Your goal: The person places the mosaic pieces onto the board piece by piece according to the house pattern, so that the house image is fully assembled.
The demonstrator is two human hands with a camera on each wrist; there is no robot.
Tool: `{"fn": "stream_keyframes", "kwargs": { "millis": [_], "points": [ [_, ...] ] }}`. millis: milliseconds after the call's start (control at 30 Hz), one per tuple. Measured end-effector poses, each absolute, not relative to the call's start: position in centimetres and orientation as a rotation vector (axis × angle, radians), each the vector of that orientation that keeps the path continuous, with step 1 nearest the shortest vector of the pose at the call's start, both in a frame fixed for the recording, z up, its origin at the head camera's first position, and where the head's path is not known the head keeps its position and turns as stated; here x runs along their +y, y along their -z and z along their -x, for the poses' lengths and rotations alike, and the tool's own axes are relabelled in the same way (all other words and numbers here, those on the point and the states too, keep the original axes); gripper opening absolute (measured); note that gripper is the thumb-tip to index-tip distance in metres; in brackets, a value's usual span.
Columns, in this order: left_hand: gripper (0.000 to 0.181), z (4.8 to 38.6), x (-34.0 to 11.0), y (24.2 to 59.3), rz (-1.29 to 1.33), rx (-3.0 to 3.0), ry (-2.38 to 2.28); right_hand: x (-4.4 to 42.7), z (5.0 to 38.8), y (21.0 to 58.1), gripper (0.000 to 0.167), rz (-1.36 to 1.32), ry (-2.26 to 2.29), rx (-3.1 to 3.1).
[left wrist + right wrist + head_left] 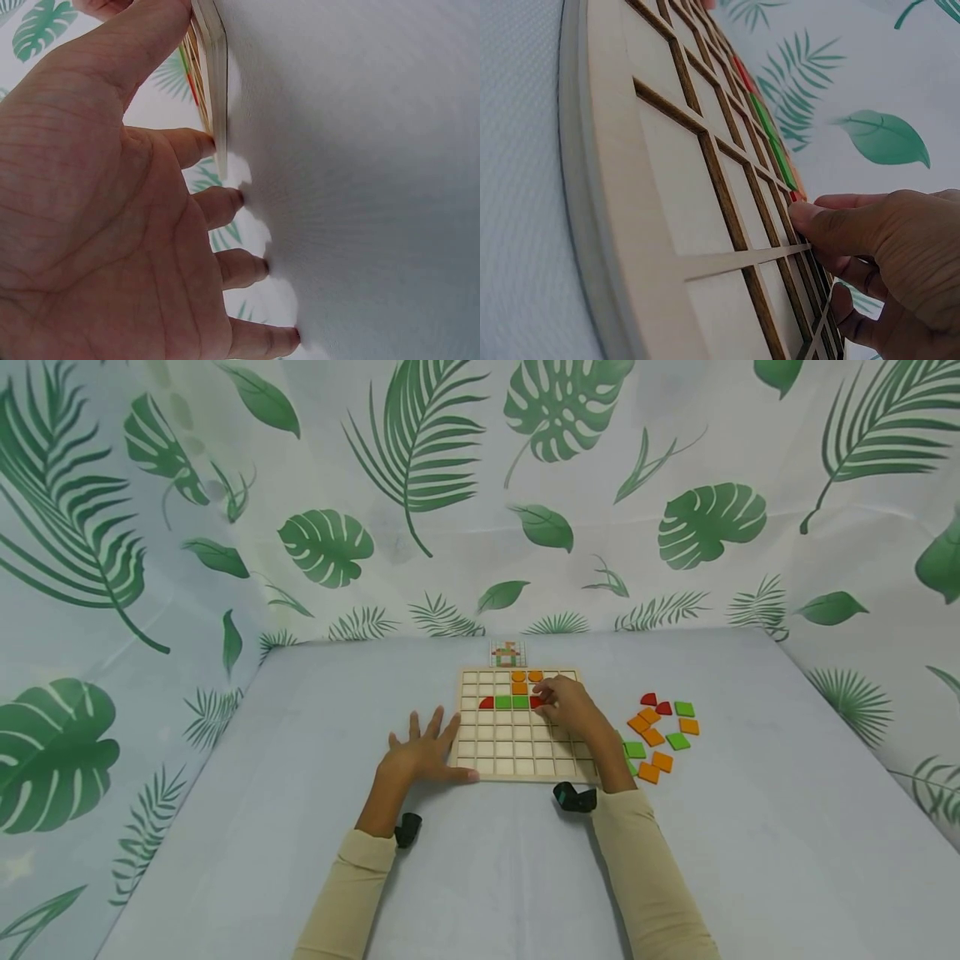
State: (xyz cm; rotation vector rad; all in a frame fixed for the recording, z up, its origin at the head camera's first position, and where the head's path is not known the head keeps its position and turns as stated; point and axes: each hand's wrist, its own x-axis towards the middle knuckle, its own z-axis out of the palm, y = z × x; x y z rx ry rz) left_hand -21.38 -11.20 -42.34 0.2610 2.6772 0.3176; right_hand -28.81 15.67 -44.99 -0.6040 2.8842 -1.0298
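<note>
A wooden grid board [517,767] lies on the table. In its third row from the far edge, a red quarter-round tile [487,703] and two green square tiles [512,702] sit side by side. At the right end of that row my right hand [567,703] holds another red tile [536,702] between thumb and fingers, at the board's surface; the fingers partly cover it. Above are an orange square [519,688] and two orange round tiles [518,677]. My left hand [420,755] spreads its fingers at the board's left side, thumb at the near edge, index finger against the left edge.
Loose red, green and orange tiles [653,737] are scattered right of the board, some partly behind the right forearm. A small pattern card [507,653] lies beyond the far edge. Leaf-printed cloth [465,560] rises behind the table. Black wrist devices [575,797] sit at both wrists.
</note>
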Motion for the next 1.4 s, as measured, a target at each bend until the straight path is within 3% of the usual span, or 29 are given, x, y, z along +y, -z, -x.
{"fn": "stream_keyframes", "kwargs": {
  "millis": [333,1400],
  "points": [
    [0.106,21.3,-11.1,42.3,-0.262,2.680,-0.311,16.3,28.4,44.7,0.038,0.607,1.048,2.908],
    [0.106,21.3,-11.1,42.3,-0.263,2.672,-0.312,21.5,27.6,43.9,0.025,0.429,0.994,3.016]
  ]
}}
